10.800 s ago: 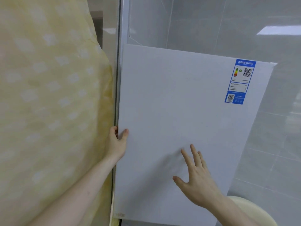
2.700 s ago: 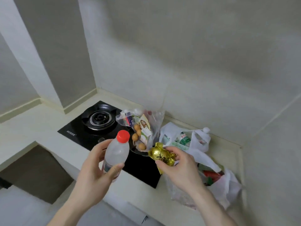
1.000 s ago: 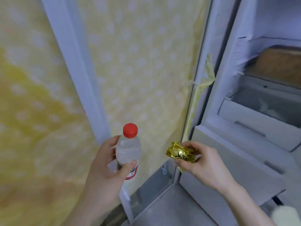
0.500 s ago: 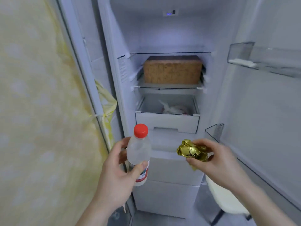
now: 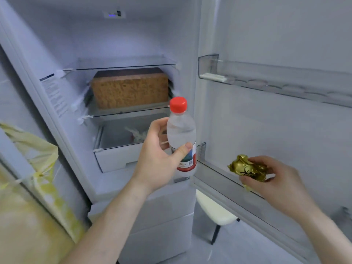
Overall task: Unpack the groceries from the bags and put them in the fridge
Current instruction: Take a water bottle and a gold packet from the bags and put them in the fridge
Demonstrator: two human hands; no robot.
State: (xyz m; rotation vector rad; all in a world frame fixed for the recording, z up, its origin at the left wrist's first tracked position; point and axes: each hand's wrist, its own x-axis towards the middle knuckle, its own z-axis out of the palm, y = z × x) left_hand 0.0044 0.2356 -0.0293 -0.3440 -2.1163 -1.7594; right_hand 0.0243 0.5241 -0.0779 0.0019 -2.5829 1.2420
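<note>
**Both hands loaded at the open fridge**

Left hand wraps a clear water bottle around its lower half: thumb across the front on the label, fingers behind. Bottle upright, red cap well above the grip, held in front of the fridge opening near the hinge-side edge.

Right hand pinches a crumpled gold foil packet; packet sticks out left of the fingers, sitting just above the front rail of the lower door shelf.

Inside: brown box on the middle glass shelf, bagged item in the drawer below. Upper door shelf on the door. Yellow dotted curtain at the left edge. White stool under the door
</note>
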